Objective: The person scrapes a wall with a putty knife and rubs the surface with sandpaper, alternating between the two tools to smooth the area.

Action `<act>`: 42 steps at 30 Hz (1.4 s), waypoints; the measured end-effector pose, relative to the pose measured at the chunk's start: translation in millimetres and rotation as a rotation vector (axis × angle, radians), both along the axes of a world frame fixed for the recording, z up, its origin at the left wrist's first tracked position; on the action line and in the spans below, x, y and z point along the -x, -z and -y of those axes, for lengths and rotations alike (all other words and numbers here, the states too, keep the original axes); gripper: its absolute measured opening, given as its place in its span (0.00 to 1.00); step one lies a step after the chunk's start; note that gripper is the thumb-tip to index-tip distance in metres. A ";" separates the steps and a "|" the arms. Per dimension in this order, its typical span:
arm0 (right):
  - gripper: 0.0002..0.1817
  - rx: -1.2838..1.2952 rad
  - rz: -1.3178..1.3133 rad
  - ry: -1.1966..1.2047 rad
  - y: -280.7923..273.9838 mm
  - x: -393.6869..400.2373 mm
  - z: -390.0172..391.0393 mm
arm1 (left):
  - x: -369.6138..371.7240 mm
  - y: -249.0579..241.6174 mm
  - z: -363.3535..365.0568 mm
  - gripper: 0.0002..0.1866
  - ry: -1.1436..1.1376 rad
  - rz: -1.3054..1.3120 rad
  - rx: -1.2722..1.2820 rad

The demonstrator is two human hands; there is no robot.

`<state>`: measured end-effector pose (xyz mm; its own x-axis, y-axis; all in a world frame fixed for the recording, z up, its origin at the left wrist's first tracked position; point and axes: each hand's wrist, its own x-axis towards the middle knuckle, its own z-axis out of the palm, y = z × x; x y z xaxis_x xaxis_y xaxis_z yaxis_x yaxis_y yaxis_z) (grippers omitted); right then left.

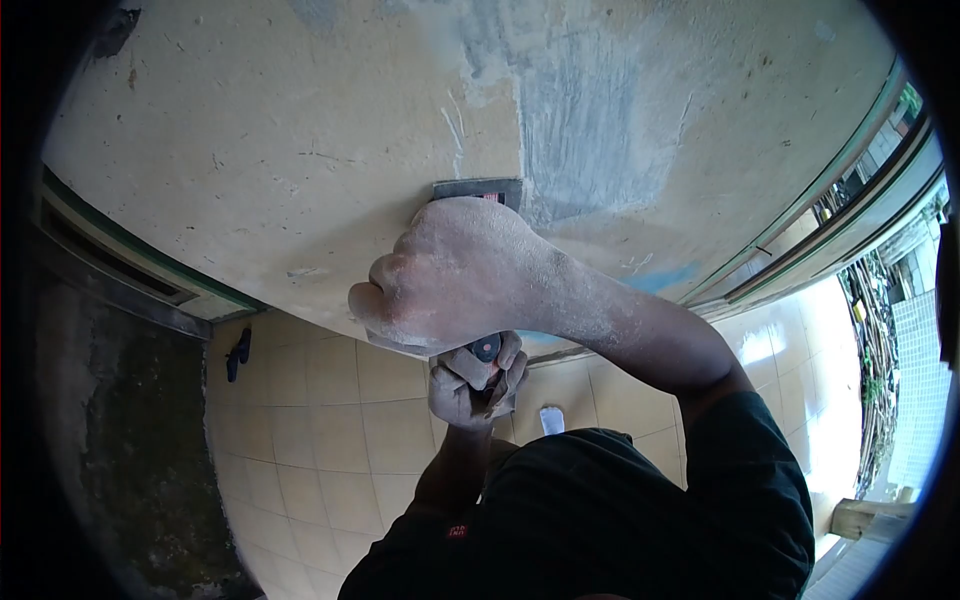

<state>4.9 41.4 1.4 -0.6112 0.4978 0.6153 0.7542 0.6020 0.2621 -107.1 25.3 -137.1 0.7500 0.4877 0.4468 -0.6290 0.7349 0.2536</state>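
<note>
My right hand [465,265], coated in pale dust, is closed in front of the wall [300,130]. Beyond its knuckles shows the dark edge of a flat rectangular piece [478,188] with reddish marks. The hand hides most of that piece, and its kind cannot be made out. Below, my left hand [470,390], also dusty, is wrapped round a handle with a black round end [487,347]. Part of this tool is hidden by my fingers. A blue-grey patch [585,125] with streaks covers the wall above and right of my right hand.
Light floor tiles [320,430] lie below the wall. Dark footwear [238,354] sits on them at the left, beside a dark, stained floor area [140,450]. A white object [552,420] shows just in front of my body. Window frames [820,215] run along the right.
</note>
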 end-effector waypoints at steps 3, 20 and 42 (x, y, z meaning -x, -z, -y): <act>0.13 0.041 -0.031 -0.021 1.0 1.0 9.4 | 14.2 6.3 11.6 0.08 0.009 -0.122 0.097; 0.14 0.078 0.025 0.079 1.4 1.6 6.7 | 1.3 5.8 6.3 0.06 0.081 -0.041 0.148; 0.14 0.039 0.038 0.058 10.4 -2.9 2.9 | -3.4 16.5 -2.1 0.11 0.029 -0.024 0.063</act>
